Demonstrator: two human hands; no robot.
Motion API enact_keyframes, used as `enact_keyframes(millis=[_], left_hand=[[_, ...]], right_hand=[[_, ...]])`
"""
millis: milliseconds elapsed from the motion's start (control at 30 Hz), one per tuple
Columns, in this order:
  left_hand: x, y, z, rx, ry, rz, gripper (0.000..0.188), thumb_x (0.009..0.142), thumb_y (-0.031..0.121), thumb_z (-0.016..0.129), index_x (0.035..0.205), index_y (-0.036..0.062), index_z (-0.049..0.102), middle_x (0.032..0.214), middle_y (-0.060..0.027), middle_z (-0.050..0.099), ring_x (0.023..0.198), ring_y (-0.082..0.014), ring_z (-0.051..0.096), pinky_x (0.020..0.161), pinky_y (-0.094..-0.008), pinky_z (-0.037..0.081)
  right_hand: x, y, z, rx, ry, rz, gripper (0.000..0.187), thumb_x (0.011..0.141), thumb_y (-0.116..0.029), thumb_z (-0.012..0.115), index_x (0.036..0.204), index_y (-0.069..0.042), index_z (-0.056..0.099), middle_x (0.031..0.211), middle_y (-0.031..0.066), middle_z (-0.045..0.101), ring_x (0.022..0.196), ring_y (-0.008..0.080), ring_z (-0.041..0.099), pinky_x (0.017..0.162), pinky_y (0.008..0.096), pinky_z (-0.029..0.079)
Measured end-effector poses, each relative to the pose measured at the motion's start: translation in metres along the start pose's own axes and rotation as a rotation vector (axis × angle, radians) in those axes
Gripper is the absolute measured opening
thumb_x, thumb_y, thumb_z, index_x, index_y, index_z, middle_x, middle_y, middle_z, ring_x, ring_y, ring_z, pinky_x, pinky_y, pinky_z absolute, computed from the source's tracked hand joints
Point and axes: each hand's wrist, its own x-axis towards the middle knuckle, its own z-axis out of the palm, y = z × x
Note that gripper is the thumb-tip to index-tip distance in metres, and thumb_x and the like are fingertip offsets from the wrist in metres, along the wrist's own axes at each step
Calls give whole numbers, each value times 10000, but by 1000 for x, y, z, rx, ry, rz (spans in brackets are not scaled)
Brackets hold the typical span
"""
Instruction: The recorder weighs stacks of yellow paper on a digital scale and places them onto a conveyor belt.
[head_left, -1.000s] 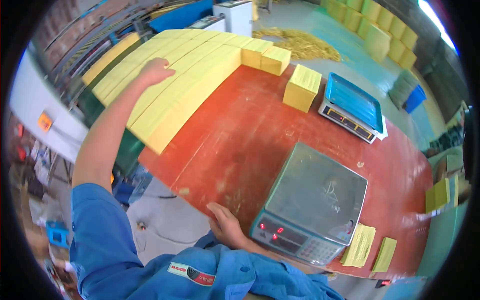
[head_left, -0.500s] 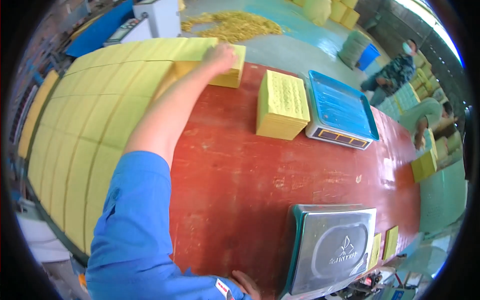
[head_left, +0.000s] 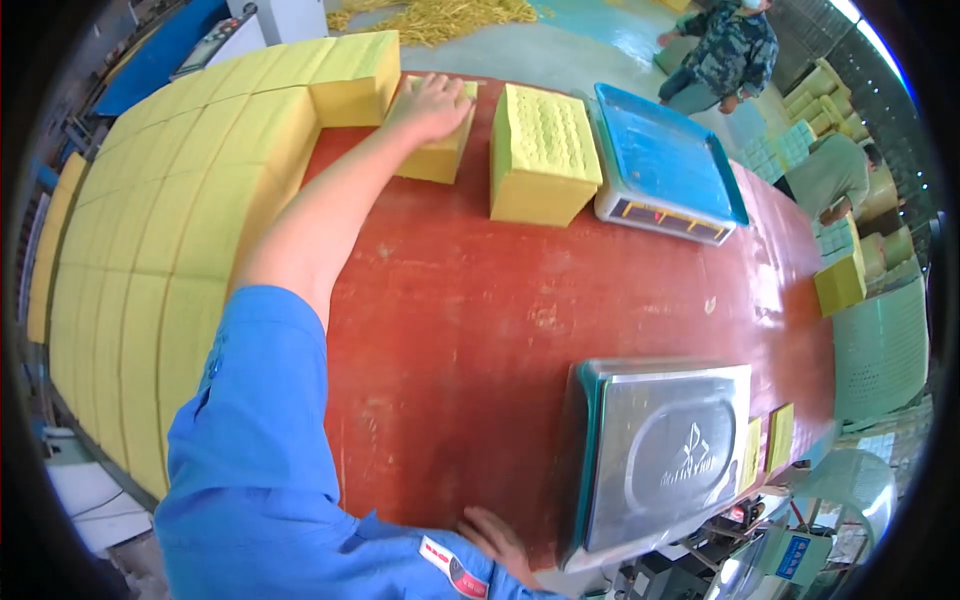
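Observation:
My left hand [head_left: 432,108] reaches across to the far side of the table and grips the top of a short stack of yellow paper [head_left: 430,162]. Its fingers lie over the upper face; the thumb is hard to make out. That stack stands apart from the large block of yellow paper stacks [head_left: 190,150] at the left. A taller yellow stack with a bumpy top [head_left: 545,150] is just to its right. Low in the view, my right hand [head_left: 497,540] rests at the near table edge with its fingers stretched out, holding nothing.
A scale with a blue tray [head_left: 665,160] stands beyond the tall stack on the red table [head_left: 450,340]. Nearer is a scale with a metal plate [head_left: 665,460], with thin yellow pads [head_left: 781,437] beside it. Two people [head_left: 725,50] are at the far right.
The short stack has come away from the end of the block, toward me, with my left hand on it. The view has shifted, and a far person has moved closer to the table.

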Motion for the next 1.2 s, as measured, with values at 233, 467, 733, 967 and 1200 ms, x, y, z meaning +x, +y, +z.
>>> enact_keyframes(millis=[233, 467, 733, 967, 1200], left_hand=[[-264, 46, -73, 11, -13, 4, 557, 1007, 441, 358, 1464, 121, 376, 1537, -99, 345, 1435, -287, 284, 1063, -628, 292], [-504, 156, -141, -194, -19, 34, 574, 945, 375, 516, 1436, 92, 422, 1499, -133, 386, 1406, -345, 309, 1035, -538, 330], [-649, 220, -157, -588, 161, -678, 591, 972, 358, 509, 1434, 6, 399, 1482, -229, 368, 1358, -362, 382, 1101, -446, 330], [-615, 290, -144, -2177, 188, -496, 544, 997, 309, 497, 1441, 14, 390, 1426, -170, 462, 1283, -263, 493, 1036, -399, 453], [-432, 385, -141, -2259, -24, -118, 387, 998, 247, 515, 1296, 0, 521, 1170, -109, 618, 1029, -199, 639, 833, -354, 575]], right_hand=[[-3, -3, -2, -15, 147, -522, 367, 782, 64, 627, 1138, -28, 632, 1222, 165, 619, 1166, 384, 578, 973, 426, 490], [-68, 51, 25, 984, -767, 302, 482, 911, -174, 592, 1341, 15, 487, 1330, 104, 550, 1193, 216, 539, 1015, 344, 414], [-98, 43, 13, 1139, -815, 155, 673, 891, -155, 567, 1496, -44, 294, 1511, 101, 365, 1398, 225, 326, 1133, 388, 257], [-134, -27, -113, 40, -34, -906, 679, 792, -268, 747, 1367, -38, 467, 1504, 237, 330, 1411, 452, 263, 1139, 526, 252], [-115, -59, -248, -443, 558, -915, 712, 668, -79, 796, 1320, -3, 519, 1404, 226, 472, 1331, 447, 400, 1092, 519, 354]])
